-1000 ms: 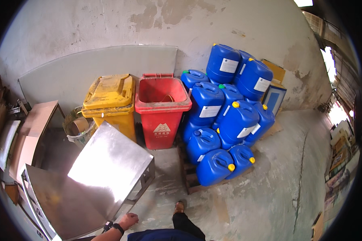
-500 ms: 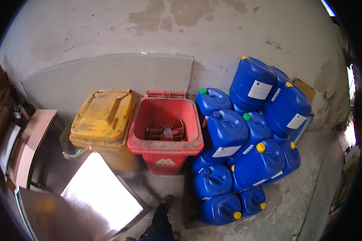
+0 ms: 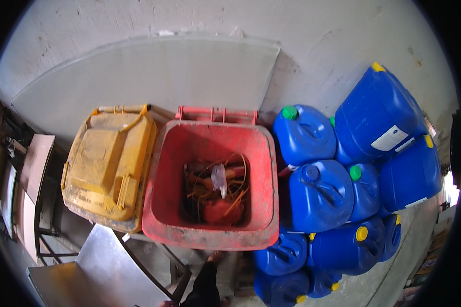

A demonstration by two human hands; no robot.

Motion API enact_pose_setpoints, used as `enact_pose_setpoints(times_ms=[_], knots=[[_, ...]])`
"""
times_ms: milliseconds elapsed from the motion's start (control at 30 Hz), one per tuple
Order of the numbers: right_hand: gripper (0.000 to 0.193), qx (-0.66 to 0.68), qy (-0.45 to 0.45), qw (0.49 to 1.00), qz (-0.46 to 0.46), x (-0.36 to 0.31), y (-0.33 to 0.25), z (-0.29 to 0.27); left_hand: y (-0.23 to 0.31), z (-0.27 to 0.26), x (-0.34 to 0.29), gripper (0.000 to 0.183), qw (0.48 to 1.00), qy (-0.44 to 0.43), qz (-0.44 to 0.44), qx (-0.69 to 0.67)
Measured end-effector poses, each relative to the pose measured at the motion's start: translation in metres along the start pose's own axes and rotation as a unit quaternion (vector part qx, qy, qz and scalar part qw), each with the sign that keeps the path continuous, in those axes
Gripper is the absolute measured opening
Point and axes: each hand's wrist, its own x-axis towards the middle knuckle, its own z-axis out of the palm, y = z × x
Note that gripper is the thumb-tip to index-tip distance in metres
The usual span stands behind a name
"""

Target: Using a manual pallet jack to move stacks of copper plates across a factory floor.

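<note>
Only a sliver of what looks like my left hand (image 3: 167, 303) shows at the lower edge, beside my dark trouser leg; its fingers are cut off from view. My right hand is out of the picture. Straight ahead stands a red wheeled bin (image 3: 210, 238), lid swung back, with a dirty rim. Deep inside it lie tangled brownish strips (image 3: 235, 204), a clear crumpled plastic piece (image 3: 218, 179) and a reddish lump (image 3: 223, 212). Left of it is a yellow bin (image 3: 105, 158) with its dusty lid down. Neither bin is touched by a hand.
Blue jerrycans (image 3: 322, 194) with yellow, green and blue caps are stacked on the right. A shiny metal sheet (image 3: 105, 261) and dark frame bars (image 3: 179, 281) lie lower left. Boards (image 3: 38, 158) lean at far left. A large grey panel (image 3: 153, 71) rests against the wall.
The view has come closer to the bins, and the red bin's inside shows more fully. The metal sheet has shifted lower in the picture and its bright glare has faded.
</note>
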Motion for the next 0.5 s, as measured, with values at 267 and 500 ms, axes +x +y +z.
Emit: enact_pose_setpoints(times_ms=[267, 500], knots=[[0.024, 0.002, 0.006, 1.0, 0.015, 0.016, -0.034, -0.003, 0.214, -0.112, -0.008, 0.034, 0.987, -0.046, -0.155, -0.018], [0.024, -0.018, 0.018, 0.999, 0.029, 0.023, -0.023, -0.004, 0.225, -0.132, 0.006, 0.03, 0.988, 0.019, -0.127, -0.09]])
